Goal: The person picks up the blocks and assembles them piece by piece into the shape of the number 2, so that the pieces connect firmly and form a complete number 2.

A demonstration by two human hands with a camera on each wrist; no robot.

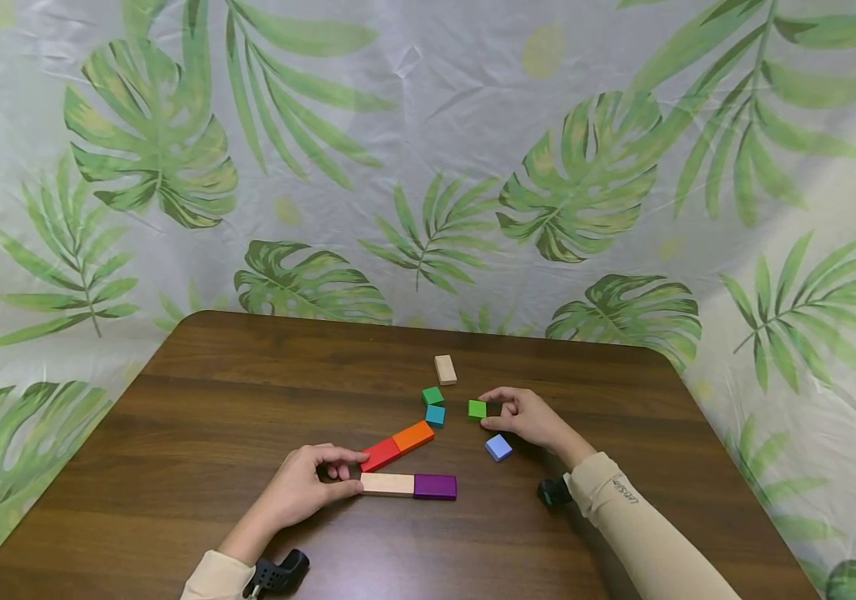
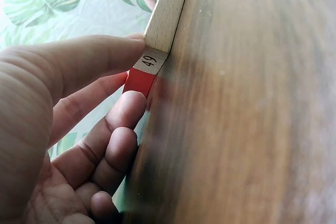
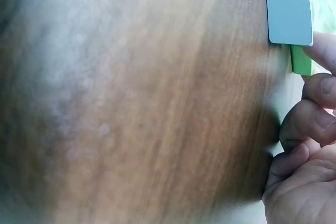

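Note:
My left hand (image 1: pixel 300 483) reaches in from the left, its thumb against the end of a plain wooden block (image 1: pixel 387 484) and its index fingertip at a red block (image 1: pixel 381 455). In the left wrist view the number 49 shows on the end of the plain block (image 2: pixel 167 17). A purple block (image 1: pixel 435 487) continues the plain one, and an orange block (image 1: pixel 413 436) continues the red one at a slant. On the right, the thumb and index finger of my right hand (image 1: pixel 528 419) pinch a light green block (image 1: pixel 477 409). Close below it lies a light blue block (image 1: pixel 498 447).
A teal block (image 1: pixel 435 416) lies just past the orange one, with a darker green block (image 1: pixel 433 396) behind it. Farther back is another plain wooden block (image 1: pixel 445 369). The brown table (image 1: pixel 247 375) ends before a leaf-printed cloth (image 1: pixel 458 125).

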